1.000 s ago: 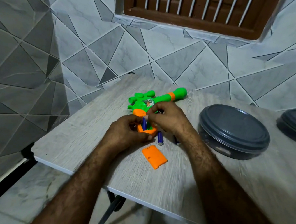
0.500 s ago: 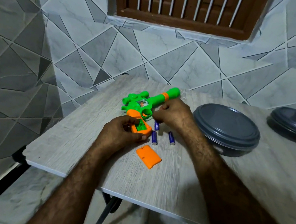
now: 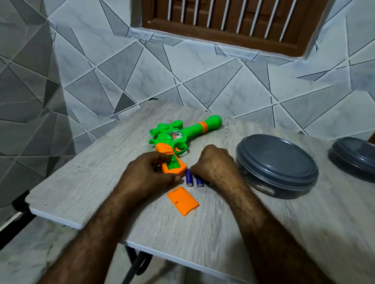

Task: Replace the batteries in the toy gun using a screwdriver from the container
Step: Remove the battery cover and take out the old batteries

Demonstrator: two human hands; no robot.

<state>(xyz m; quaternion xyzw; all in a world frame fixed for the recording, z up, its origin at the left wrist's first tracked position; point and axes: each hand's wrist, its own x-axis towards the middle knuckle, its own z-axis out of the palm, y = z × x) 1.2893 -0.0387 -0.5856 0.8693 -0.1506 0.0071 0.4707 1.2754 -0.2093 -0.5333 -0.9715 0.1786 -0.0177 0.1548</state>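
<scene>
The green toy gun (image 3: 182,134) lies on the table, its barrel pointing away to the right. My left hand (image 3: 148,175) grips its orange handle, whose battery compartment (image 3: 173,165) stands open and looks hollow. Two blue batteries (image 3: 189,179) lie side by side just right of the handle. My right hand (image 3: 214,166) is curled over their far ends, fingertips pinched on the right-hand battery (image 3: 199,182). The loose orange compartment cover (image 3: 182,200) lies flat nearer to me. I see no screwdriver.
A round container with a dark grey lid (image 3: 276,163) stands right of my right hand. A second lidded container (image 3: 365,158) sits at the far right edge. The table (image 3: 96,177) ends close at the left and front, with tiled walls behind.
My right hand has come away from the gun's handle and dropped toward me onto the batteries on the table. The compartment, which held batteries a second ago, now shows hollow.
</scene>
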